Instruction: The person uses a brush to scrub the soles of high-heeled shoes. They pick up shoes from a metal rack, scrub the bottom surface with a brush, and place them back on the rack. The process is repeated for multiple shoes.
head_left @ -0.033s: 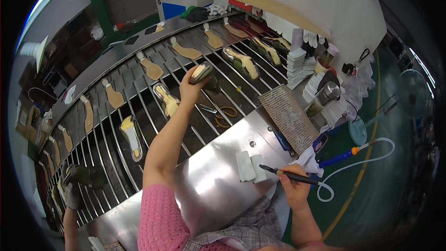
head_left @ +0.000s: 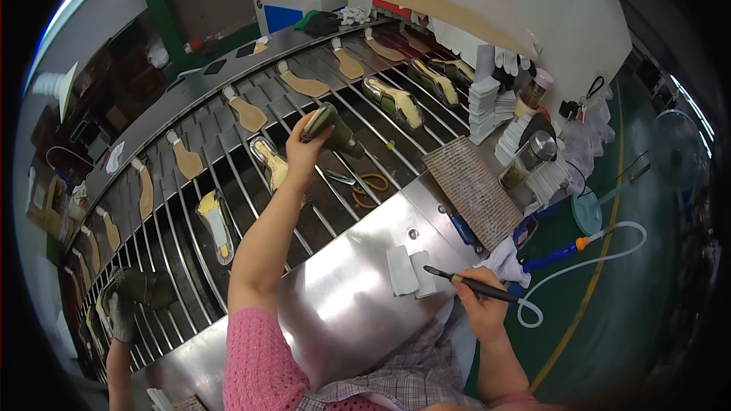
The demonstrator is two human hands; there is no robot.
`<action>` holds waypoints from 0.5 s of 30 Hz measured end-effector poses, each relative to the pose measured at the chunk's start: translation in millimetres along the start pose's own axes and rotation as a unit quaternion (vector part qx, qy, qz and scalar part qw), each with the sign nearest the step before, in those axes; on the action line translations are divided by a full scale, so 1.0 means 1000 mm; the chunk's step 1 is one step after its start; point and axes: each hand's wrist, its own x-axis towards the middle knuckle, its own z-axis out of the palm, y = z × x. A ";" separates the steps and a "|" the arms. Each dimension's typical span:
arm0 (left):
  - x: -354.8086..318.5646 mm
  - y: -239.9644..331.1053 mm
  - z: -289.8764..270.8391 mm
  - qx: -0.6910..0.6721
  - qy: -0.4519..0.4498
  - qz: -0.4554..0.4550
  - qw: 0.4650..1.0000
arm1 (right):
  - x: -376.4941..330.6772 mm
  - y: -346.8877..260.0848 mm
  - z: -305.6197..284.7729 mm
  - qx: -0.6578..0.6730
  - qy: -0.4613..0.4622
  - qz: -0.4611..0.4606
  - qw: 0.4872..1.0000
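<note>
2 grips hold: left hand, green shoe slanting down-right; right hand, black tool pointing leftward.

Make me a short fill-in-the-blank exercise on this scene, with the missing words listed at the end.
1. The left hand holds a shoe coloured ____.
2. The right hand holds a pen-shaped tool coloured ____.
3. Of these two hands, the one nearer the pale strips is the ____ one.
4. The knitted sleeve on the left arm is coloured ____.

Missing words: green; black; right; pink.
</note>
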 end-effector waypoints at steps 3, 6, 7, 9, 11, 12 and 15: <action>-0.063 0.044 -0.024 -0.187 -0.020 -0.071 0.980 | -0.001 0.000 -0.006 0.002 -0.012 0.034 0.999; -0.132 0.059 -0.050 -0.351 -0.048 -0.070 0.932 | -0.001 0.008 -0.005 -0.027 0.000 -0.030 0.999; -0.160 0.074 -0.059 -0.439 -0.076 -0.092 0.890 | 0.000 0.006 -0.001 -0.043 0.000 -0.060 0.997; -0.213 0.099 -0.045 -0.268 0.059 -0.150 0.950 | -0.006 0.001 0.009 -0.007 0.014 -0.042 0.999; -0.257 0.111 -0.041 -0.145 0.037 -0.144 0.978 | -0.008 -0.004 0.013 -0.030 -0.011 -0.052 0.998; -0.281 0.103 -0.037 -0.093 0.029 -0.089 0.991 | -0.012 -0.005 0.015 -0.036 -0.017 -0.053 0.998; -0.330 0.108 -0.026 -0.034 0.009 -0.031 0.999 | -0.023 -0.007 0.024 -0.030 -0.041 -0.049 0.998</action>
